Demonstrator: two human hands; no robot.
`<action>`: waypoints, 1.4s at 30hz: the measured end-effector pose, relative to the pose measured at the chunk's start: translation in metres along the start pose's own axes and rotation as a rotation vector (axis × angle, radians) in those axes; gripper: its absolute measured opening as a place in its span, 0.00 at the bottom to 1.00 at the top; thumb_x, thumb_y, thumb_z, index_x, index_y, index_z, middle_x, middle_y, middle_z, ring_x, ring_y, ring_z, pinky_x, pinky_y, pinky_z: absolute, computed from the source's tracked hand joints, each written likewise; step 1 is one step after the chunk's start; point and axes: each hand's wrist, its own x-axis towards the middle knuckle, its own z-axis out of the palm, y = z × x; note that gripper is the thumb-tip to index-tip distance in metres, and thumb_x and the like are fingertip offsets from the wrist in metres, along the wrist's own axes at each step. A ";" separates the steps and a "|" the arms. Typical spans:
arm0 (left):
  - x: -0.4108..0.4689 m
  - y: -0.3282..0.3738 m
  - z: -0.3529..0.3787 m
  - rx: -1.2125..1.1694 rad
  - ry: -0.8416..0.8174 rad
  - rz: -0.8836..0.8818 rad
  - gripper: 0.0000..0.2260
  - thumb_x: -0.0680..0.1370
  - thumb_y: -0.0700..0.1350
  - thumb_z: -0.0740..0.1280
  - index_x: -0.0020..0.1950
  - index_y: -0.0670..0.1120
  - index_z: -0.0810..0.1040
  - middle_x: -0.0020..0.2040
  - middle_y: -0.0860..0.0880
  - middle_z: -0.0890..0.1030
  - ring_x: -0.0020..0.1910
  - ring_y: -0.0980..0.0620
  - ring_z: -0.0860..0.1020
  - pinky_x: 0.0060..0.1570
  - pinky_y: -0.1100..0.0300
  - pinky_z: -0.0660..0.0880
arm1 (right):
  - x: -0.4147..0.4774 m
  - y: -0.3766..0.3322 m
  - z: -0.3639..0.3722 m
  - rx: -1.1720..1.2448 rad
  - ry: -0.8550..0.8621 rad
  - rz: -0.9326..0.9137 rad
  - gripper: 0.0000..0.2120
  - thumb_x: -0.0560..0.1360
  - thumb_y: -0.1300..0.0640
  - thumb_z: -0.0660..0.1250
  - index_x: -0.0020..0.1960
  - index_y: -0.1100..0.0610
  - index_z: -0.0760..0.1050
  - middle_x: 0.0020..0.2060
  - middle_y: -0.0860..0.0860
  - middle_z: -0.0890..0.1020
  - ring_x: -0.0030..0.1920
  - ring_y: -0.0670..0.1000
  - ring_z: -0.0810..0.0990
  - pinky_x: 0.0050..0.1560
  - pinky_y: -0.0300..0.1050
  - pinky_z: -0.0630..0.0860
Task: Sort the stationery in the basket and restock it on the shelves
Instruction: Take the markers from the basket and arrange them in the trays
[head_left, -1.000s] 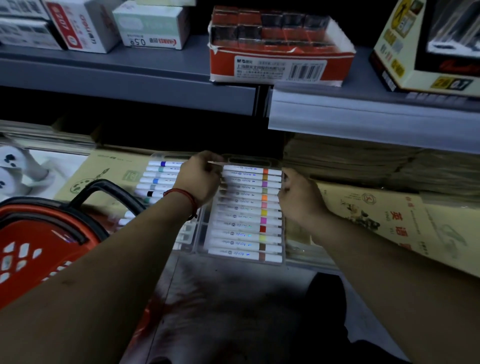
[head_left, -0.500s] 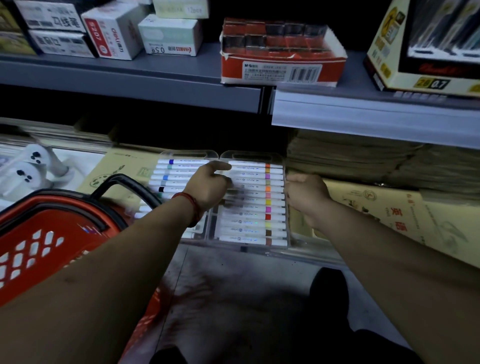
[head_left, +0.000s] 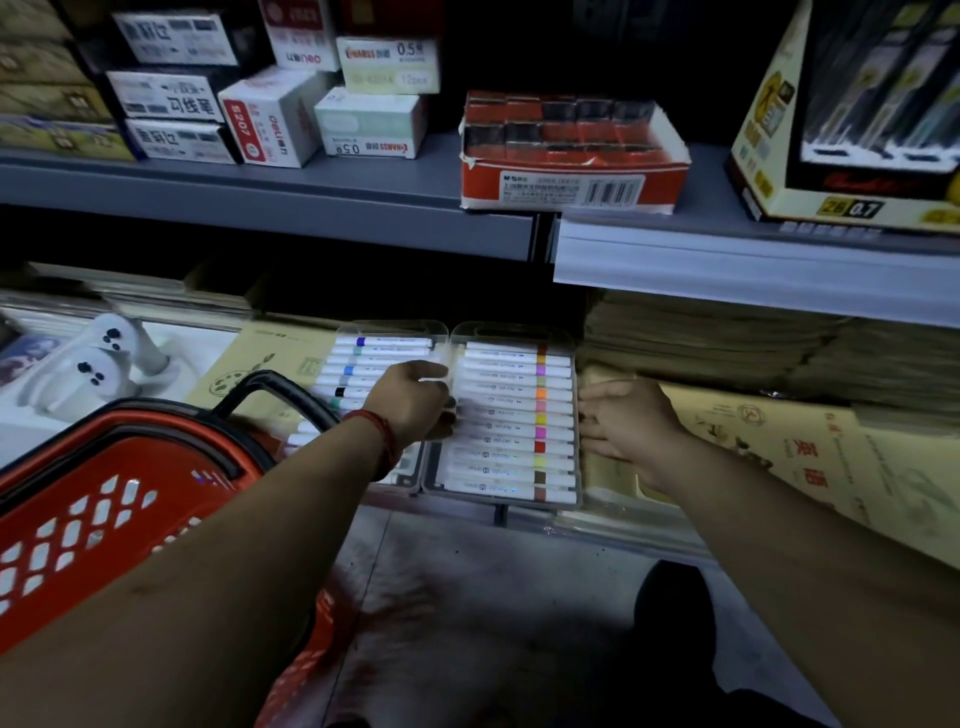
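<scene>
marker case (head_left: 511, 421) of clear hard plastic lies flat at the front edge of the lower shelf (head_left: 631, 526), with round white markers in a row inside (each has a coloured band). the left hand (head_left: 413, 402) curls its fingers on the case's left edge and grips it. the right hand (head_left: 623, 421) touches the right edge, fingers nearly straight. a second case (head_left: 374, 358) lies just beside.

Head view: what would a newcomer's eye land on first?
Two clear cases of markers lie side by side on the lower shelf: left case and right case. The left hand sits at their seam, the right hand at the right case's outer edge. A red basket fills the lower left.
</scene>
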 end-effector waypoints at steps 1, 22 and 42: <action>-0.002 0.000 0.000 -0.011 -0.016 -0.019 0.16 0.82 0.32 0.58 0.68 0.41 0.73 0.56 0.34 0.81 0.54 0.36 0.82 0.58 0.43 0.80 | 0.000 0.001 0.000 0.004 -0.002 0.006 0.06 0.79 0.66 0.65 0.52 0.59 0.79 0.46 0.55 0.85 0.48 0.55 0.86 0.54 0.51 0.83; -0.017 0.000 -0.016 0.083 -0.056 -0.035 0.08 0.82 0.33 0.61 0.57 0.38 0.78 0.51 0.33 0.82 0.46 0.36 0.84 0.46 0.48 0.84 | -0.001 0.005 -0.005 -0.370 -0.017 -0.114 0.06 0.77 0.63 0.66 0.45 0.56 0.81 0.43 0.58 0.86 0.42 0.57 0.87 0.48 0.56 0.85; -0.033 -0.012 -0.008 0.145 -0.094 0.087 0.09 0.78 0.35 0.67 0.55 0.44 0.82 0.44 0.40 0.83 0.39 0.45 0.81 0.46 0.52 0.82 | -0.011 0.005 0.005 -0.314 -0.092 0.010 0.06 0.72 0.72 0.72 0.47 0.65 0.80 0.46 0.62 0.84 0.39 0.62 0.87 0.45 0.57 0.85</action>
